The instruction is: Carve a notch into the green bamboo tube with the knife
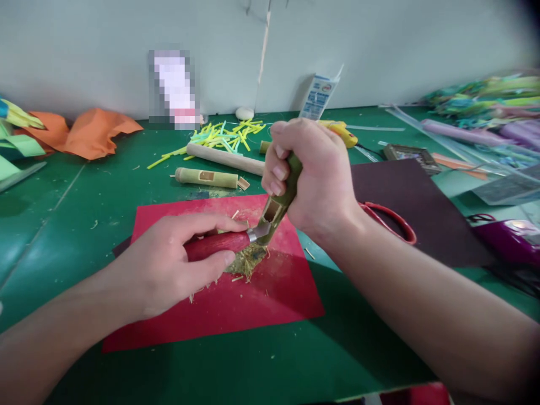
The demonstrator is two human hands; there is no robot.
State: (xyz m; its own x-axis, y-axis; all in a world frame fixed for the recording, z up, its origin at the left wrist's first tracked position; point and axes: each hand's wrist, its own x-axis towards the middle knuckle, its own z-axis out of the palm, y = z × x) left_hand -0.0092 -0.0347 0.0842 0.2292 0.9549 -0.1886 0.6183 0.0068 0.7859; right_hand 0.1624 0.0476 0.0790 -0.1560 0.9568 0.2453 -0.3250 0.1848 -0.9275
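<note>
My left hand (181,264) is closed around the red wooden handle of a carving knife (219,246). The knife's short metal blade meets the lower end of a green bamboo tube (276,205), beside a rectangular opening cut in its side. My right hand (314,174) is wrapped round the tube's upper part and holds it tilted. Beneath the tube lies a pile of bamboo shavings (247,263) on a red sheet (270,301). A second, paler bamboo tube (208,178) with a similar opening rests behind the sheet.
Behind are a wooden rod (228,159), yellow-green strips (223,135), orange paper (95,135) and a pixelated phone-like object (175,84). Red-handled scissors (392,222) lie on a dark sheet (422,214) at right, near a purple device (512,244). A wall (211,34) bounds the green table (202,374).
</note>
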